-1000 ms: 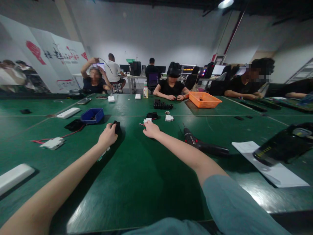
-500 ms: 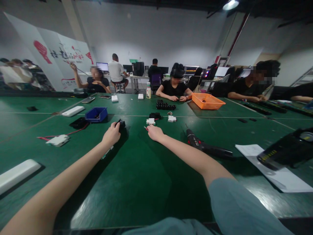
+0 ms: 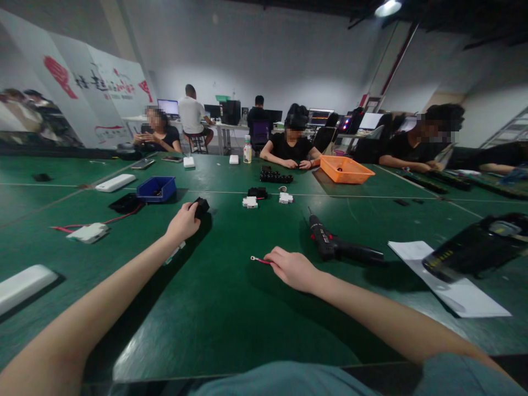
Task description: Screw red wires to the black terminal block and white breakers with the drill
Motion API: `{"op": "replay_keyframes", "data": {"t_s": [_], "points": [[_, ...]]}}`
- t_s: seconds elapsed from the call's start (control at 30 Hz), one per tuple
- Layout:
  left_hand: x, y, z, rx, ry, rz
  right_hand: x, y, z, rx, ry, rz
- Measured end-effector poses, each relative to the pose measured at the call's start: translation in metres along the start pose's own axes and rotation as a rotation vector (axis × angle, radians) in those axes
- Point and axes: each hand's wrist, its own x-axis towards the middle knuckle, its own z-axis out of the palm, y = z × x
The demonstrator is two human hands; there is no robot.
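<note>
My left hand is stretched out over the green table, fingers closed on a small black part. My right hand is nearer to me, pinching a short red wire with a metal lug at its free end. A white connector block with a red wire lies farther out, beside another white block and a black part. A black power screwdriver lies just right of my right hand.
A blue bin, a black tray, a white block with red leads and white casings lie left. An orange tray, paper and a black device lie right. Several people sit across the table.
My right hand has drawn back toward me from the white connector block, bringing the red wire with it. My left hand has stayed on the black part.
</note>
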Motion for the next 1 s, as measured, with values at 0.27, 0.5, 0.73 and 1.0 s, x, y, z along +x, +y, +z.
{"op": "replay_keyframes", "data": {"t_s": [0.27, 0.5, 0.73, 1.0], "points": [[0.001, -0.002, 0.0, 0.062, 0.009, -0.068, 0.026, -0.007, -0.01, -0.107, 0.006, -0.069], [-0.003, 0.0, -0.002, 0.101, 0.074, -0.164, 0.099, 0.006, -0.029, -0.246, 0.048, -0.037], [0.001, 0.0, -0.003, 0.116, -0.014, -0.204, 0.183, 0.049, -0.024, -0.345, 0.036, 0.125], [0.002, -0.004, -0.001, 0.006, -0.058, -0.232, 0.231, 0.08, 0.003, -0.331, 0.056, 0.291]]}}
